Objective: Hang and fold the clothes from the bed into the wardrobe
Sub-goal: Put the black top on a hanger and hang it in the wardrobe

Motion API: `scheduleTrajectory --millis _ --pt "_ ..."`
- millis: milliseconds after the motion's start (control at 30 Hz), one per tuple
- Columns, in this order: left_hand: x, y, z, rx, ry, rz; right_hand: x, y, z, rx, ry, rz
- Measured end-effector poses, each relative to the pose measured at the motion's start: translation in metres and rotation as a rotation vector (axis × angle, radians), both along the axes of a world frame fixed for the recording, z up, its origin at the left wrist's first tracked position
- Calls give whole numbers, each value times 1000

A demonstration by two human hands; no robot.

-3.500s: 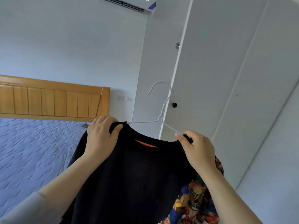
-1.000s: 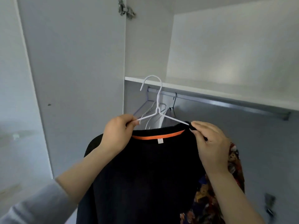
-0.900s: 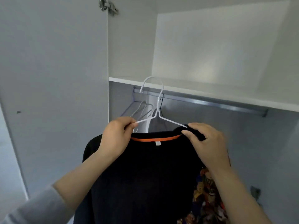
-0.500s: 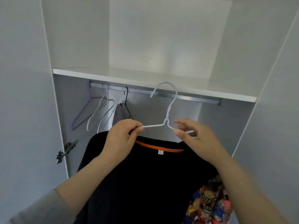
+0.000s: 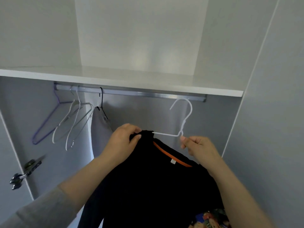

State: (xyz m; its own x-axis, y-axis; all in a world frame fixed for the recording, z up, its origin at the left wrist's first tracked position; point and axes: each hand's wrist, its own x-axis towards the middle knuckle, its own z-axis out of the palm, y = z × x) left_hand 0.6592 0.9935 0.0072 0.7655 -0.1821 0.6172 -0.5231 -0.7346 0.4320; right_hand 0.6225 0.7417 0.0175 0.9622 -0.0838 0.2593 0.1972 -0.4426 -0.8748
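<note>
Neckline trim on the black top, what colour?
Orange: the neckline trim is a thin band inside the collar of the black top. The head view shows it best.

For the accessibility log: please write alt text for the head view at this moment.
A person's left hand grips a black top with orange neckline and the right hand pinches its white wire hanger, hook just under the silver wardrobe rail. Empty wire hangers and a grey garment hang further left.
</note>
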Motion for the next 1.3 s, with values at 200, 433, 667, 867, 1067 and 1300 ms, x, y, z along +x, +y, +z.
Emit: scheduleTrajectory --millis 200,433,667,867,1067,1300 --pt "36 8 -22 -17 141 68 23 -6 -5 35 160 -61" --pt "98 36 -40 133 197 83 57 5 -14 131 329 -105" --pt "157 46 -60 178 181 108 92 23 -18 208 353 -165" --pt "172 65 -82 176 82 117 121 37 -28 269 370 -193" --pt "166 96 -85 27 124 131 139 53 -34 279 358 -179" --pt "164 133 -99 -102 265 336 152 79 -31 246 365 -141"
